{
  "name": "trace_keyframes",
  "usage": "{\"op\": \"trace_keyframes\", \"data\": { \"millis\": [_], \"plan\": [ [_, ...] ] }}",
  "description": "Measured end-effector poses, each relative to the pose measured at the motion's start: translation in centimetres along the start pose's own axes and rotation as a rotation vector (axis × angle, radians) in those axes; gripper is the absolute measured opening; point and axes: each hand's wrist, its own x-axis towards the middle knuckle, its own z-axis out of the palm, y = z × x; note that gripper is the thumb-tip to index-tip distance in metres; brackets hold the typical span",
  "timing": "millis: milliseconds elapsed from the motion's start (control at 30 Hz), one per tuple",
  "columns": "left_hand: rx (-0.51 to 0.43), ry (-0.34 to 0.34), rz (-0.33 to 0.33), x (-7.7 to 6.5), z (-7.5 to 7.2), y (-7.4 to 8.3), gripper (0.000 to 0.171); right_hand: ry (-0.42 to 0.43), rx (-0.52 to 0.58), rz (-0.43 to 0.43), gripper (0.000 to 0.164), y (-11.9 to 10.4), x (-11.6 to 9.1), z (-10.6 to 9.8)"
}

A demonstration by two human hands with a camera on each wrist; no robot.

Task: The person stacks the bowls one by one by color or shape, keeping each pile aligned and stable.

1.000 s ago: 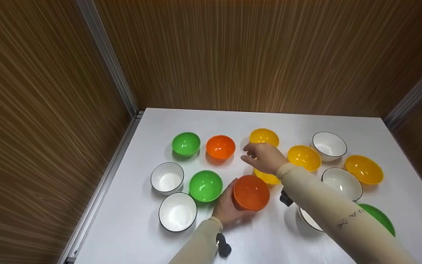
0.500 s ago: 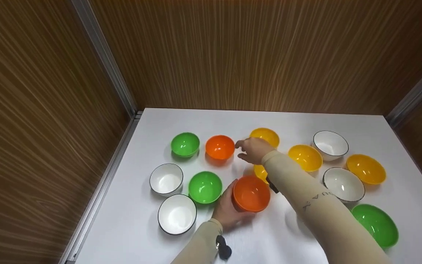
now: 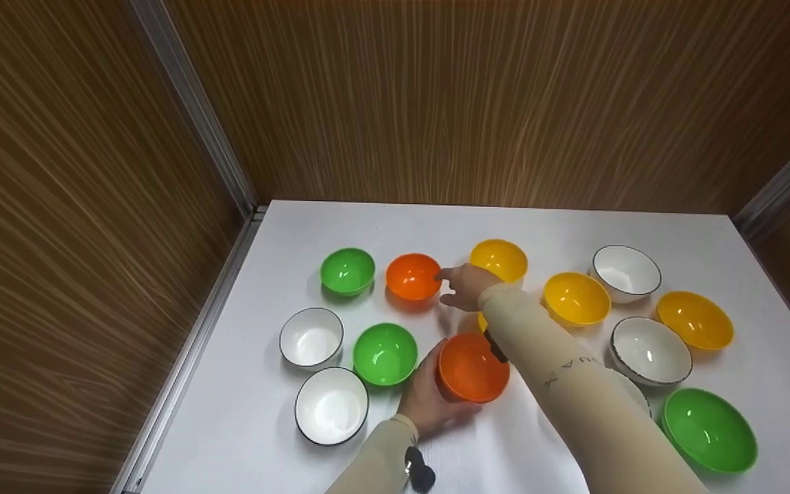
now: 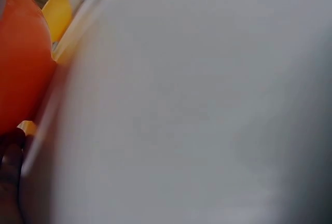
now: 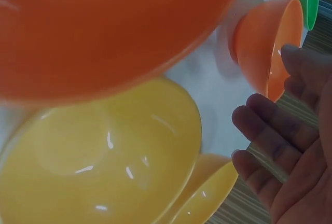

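Observation:
Near the table's front middle, my left hand (image 3: 429,398) grips an orange bowl (image 3: 474,369) by its left side and front. That bowl's side (image 4: 23,58) fills the left edge of the left wrist view, with dark fingertips below it. My right hand (image 3: 469,287) reaches to a second orange bowl (image 3: 412,277) at the back. Its index fingertip overlaps that bowl's right rim; whether it touches is hard to tell. In the right wrist view the right hand's fingers (image 5: 275,136) are spread and loosely bent beside the farther orange bowl (image 5: 264,42). A yellow bowl (image 3: 483,322) is mostly hidden under the right arm.
Green bowls (image 3: 348,271) (image 3: 385,354) and white bowls (image 3: 312,337) (image 3: 332,406) stand on the left. Yellow bowls (image 3: 498,259) (image 3: 577,299), white bowls (image 3: 627,273) (image 3: 651,350) and a larger green bowl (image 3: 709,431) are on the right. Wood-grain walls (image 3: 470,103) enclose the white table (image 3: 217,412).
The right hand has moved left from beside the yellow bowls to the rim of the farther orange bowl. My left hand keeps hold of the nearer orange bowl, nearly unmoved.

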Motion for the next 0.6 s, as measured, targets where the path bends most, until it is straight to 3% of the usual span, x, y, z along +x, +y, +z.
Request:
{"op": "trace_keyframes", "data": {
  "millis": [167,467,600],
  "plan": [
    [-0.015,-0.007,0.003,-0.31,0.21,0.23,0.117,-0.003,-0.028,-0.027,0.04,-0.1,-0.1,0.77],
    [0.024,-0.015,-0.027,-0.64,0.11,0.55,0.118,-0.011,-0.031,0.035,0.038,0.12,-0.49,0.85],
    [0.055,-0.006,-0.024,-0.77,0.01,0.4,0.118,-0.012,-0.085,0.047,0.038,0.45,-0.7,0.7]
  ]
}}
